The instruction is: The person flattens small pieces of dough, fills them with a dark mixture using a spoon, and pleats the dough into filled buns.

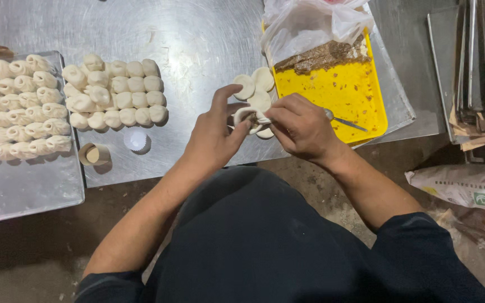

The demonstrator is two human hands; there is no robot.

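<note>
White dough, a round wrapper point(246, 115), sat near the middle of the frame, pinched in the left hand point(215, 137). Right hand point(301, 126) was closed on a metal spoon point(341, 119) and touched the wrapper. Finished dumplings point(113, 92) lay to the left, on the steel table point(197, 39).

Brushed steel table point(197, 39), glossy plastic tray point(341, 92)

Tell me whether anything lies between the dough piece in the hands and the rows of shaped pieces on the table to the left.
Nothing visible does. The dough piece sits between the left hand and the right hand; bare steel table separates it from the shaped pieces. The white paper cup lies lower, off that line.
</note>
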